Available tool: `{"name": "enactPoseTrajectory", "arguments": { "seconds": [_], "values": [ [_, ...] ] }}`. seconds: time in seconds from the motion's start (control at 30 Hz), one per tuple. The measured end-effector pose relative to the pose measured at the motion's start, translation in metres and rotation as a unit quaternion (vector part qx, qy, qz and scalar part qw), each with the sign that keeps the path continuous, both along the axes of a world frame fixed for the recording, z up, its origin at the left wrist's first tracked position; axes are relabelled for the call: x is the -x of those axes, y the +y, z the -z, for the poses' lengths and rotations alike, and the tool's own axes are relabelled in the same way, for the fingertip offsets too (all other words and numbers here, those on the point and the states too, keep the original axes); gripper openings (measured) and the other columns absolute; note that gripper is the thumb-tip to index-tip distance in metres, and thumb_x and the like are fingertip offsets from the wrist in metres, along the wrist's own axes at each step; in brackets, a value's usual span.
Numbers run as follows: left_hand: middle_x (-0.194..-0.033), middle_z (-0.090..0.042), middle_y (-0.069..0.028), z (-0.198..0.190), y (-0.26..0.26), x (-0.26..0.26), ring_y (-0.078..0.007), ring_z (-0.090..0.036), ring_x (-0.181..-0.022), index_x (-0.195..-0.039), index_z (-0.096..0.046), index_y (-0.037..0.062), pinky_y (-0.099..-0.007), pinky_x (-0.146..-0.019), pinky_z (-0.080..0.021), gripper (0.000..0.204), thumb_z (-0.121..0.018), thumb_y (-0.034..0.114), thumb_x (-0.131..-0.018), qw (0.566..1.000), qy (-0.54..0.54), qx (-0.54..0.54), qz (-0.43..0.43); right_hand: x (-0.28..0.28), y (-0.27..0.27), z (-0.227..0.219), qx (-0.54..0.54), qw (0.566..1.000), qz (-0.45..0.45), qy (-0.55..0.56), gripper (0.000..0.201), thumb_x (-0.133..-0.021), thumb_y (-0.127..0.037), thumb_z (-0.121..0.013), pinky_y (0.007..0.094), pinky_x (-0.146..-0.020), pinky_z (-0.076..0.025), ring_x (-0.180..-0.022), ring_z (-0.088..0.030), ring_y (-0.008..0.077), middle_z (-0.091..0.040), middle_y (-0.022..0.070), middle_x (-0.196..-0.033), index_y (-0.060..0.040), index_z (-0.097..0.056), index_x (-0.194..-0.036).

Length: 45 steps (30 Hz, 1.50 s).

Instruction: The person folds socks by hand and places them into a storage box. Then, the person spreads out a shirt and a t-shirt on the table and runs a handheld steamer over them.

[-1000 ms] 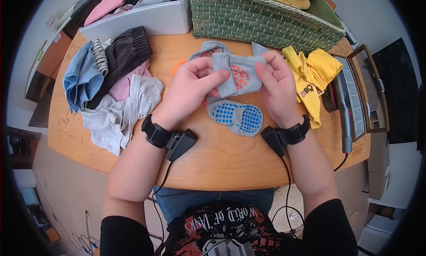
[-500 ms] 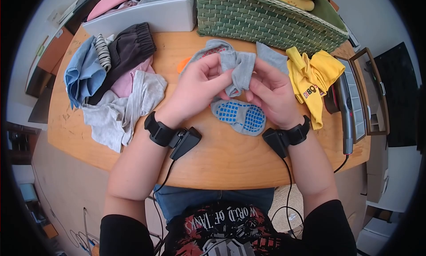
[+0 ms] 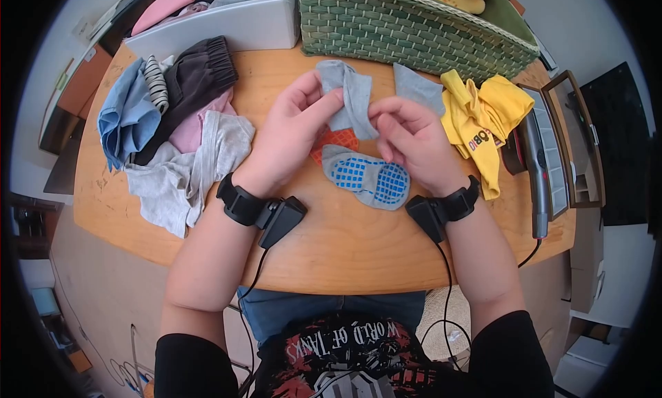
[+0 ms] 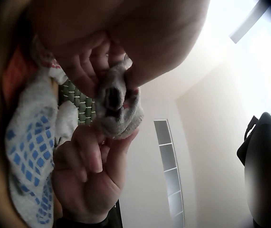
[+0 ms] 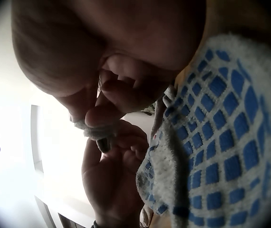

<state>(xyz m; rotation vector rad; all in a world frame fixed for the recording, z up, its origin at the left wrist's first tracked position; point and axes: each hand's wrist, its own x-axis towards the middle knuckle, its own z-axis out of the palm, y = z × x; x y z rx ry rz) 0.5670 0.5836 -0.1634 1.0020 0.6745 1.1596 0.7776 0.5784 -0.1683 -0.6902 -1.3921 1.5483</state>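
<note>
In the head view my left hand (image 3: 293, 133) grips a folded grey sock (image 3: 352, 98) between thumb and fingers, above the table. My right hand (image 3: 414, 139) pinches the sock's lower right edge with thumb and fingertips. The left wrist view shows the bundled sock (image 4: 118, 109) with a dark opening, both hands at it. Below the hands lies a grey sock with blue grip dots (image 3: 365, 177), sole up. An orange-red patterned piece (image 3: 336, 141) shows beside it, partly hidden by the left hand. A grey cloth piece (image 3: 417, 88) lies beyond the right hand.
Folded clothes (image 3: 186, 139) lie at left and a yellow garment (image 3: 486, 119) at right. Behind stand a white bin (image 3: 227, 29) with clothes and a green woven basket (image 3: 414, 36). A corded grey styling tool (image 3: 540, 184) lies near the right edge, beside a compartmented case (image 3: 552, 136).
The held sock was spread between both hands with red dots showing; it was then folded over, and now its plain grey side shows. My left hand has shifted slightly up, my right hand slightly down.
</note>
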Motion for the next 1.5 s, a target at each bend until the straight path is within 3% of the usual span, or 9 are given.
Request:
{"name": "enactPoseTrajectory", "arguments": {
  "seconds": [0.17, 0.37, 0.5, 0.6, 0.67, 0.7, 0.77, 0.9, 1.5],
  "values": [
    [-0.112, -0.070, -0.0039, -0.002, -0.003, -0.004, -0.0078, -0.065, -0.101, -0.125, -0.059, 0.0008, -0.0239, -0.088, -0.053, 0.025, -0.059, 0.013, -0.103, 1.000, -0.015, -0.009, 0.016, 0.002, -0.004, -0.013, 0.127, 0.991, -0.015, 0.036, 0.026, -0.099, 0.000, -0.057, 0.0159, -0.051, -0.039, -0.057, -0.052, 0.0021, -0.070, 0.0037, -0.099, 0.0000, -0.062, -0.125],
    [-0.109, -0.070, -0.0033, 0.002, -0.004, -0.006, -0.0086, -0.065, -0.103, -0.122, -0.060, 0.0005, -0.0244, -0.092, -0.052, 0.022, -0.061, 0.011, -0.102, 0.997, 0.048, -0.020, 0.062, -0.011, -0.003, -0.006, 0.078, 0.990, -0.104, -0.047, 0.038, -0.092, 0.005, -0.062, 0.0161, -0.044, -0.038, -0.052, -0.053, 0.0021, -0.073, 0.0052, -0.090, 0.0004, -0.061, -0.130],
    [-0.109, -0.069, -0.0038, 0.006, -0.001, -0.007, -0.0086, -0.066, -0.098, -0.120, -0.055, 0.0026, -0.0244, -0.084, -0.054, 0.022, -0.063, 0.012, -0.102, 0.999, -0.003, -0.002, 0.050, -0.007, -0.005, -0.005, 0.093, 0.996, -0.016, -0.001, 0.046, -0.089, 0.007, -0.065, 0.0158, -0.042, -0.039, -0.052, -0.054, 0.0019, -0.074, 0.0052, -0.091, 0.0009, -0.058, -0.134],
    [-0.108, -0.069, -0.0035, 0.003, -0.002, -0.004, -0.0091, -0.066, -0.096, -0.120, -0.051, 0.0079, -0.0250, -0.080, -0.055, 0.020, -0.061, 0.012, -0.103, 0.999, -0.023, 0.009, 0.044, -0.002, -0.003, -0.001, 0.065, 0.995, -0.013, 0.075, 0.057, -0.086, 0.007, -0.069, 0.0158, -0.048, -0.044, -0.069, -0.065, 0.0050, -0.073, 0.0065, -0.107, 0.0001, -0.053, -0.141],
    [-0.106, -0.068, -0.0027, 0.002, -0.001, -0.003, -0.0098, -0.067, -0.096, -0.120, -0.049, 0.0114, -0.0256, -0.080, -0.054, 0.020, -0.059, 0.011, -0.104, 0.998, -0.042, 0.002, 0.048, 0.011, -0.003, 0.002, -0.002, 0.993, 0.028, 0.112, 0.072, -0.083, 0.008, -0.072, 0.0211, -0.067, -0.054, -0.102, -0.067, 0.0113, -0.064, 0.0079, -0.130, -0.0018, -0.045, -0.148],
    [-0.104, -0.069, -0.0031, 0.002, 0.001, 0.000, -0.0094, -0.067, -0.094, -0.118, -0.050, 0.0108, -0.0252, -0.078, -0.055, 0.018, -0.060, 0.010, -0.103, 0.992, -0.106, 0.006, 0.062, 0.012, -0.003, 0.002, -0.002, 0.993, 0.027, 0.112, 0.072, -0.083, 0.008, -0.072, 0.0211, -0.067, -0.054, -0.102, -0.067, 0.0113, -0.064, 0.0079, -0.130, -0.0018, -0.045, -0.148],
    [-0.101, -0.069, -0.0035, 0.001, 0.001, 0.001, -0.0091, -0.067, -0.093, -0.116, -0.052, 0.0103, -0.0248, -0.076, -0.056, 0.017, -0.061, 0.008, -0.102, 0.983, -0.169, 0.011, 0.075, 0.014, -0.002, 0.002, -0.028, 0.996, 0.008, 0.087, 0.084, -0.080, 0.007, -0.076, 0.0291, -0.090, -0.055, -0.127, -0.057, 0.0167, -0.054, 0.0083, -0.144, -0.0042, -0.038, -0.153],
    [-0.102, -0.069, -0.0032, -0.001, 0.001, 0.002, -0.0095, -0.066, -0.095, -0.115, -0.056, 0.0089, -0.0258, -0.081, -0.055, 0.015, -0.062, 0.007, -0.101, 0.990, -0.130, 0.012, 0.058, 0.013, 0.000, 0.002, -0.050, 0.998, 0.014, 0.040, 0.089, -0.077, 0.006, -0.079, 0.0337, -0.099, -0.052, -0.127, -0.056, 0.0182, -0.054, 0.0082, -0.143, -0.0044, -0.036, -0.155],
    [-0.108, -0.069, -0.0052, 0.008, -0.006, -0.015, -0.0090, -0.068, -0.095, -0.118, -0.057, 0.0015, -0.0238, -0.082, -0.057, 0.025, -0.067, 0.001, -0.096, 0.996, 0.025, -0.081, 0.034, 0.012, -0.005, -0.002, -0.176, 0.973, 0.093, -0.121, 0.084, -0.068, -0.007, -0.086, 0.0316, -0.087, -0.052, -0.115, -0.059, 0.0185, -0.055, 0.0046, -0.129, -0.0070, -0.043, -0.141]
  ]
}}
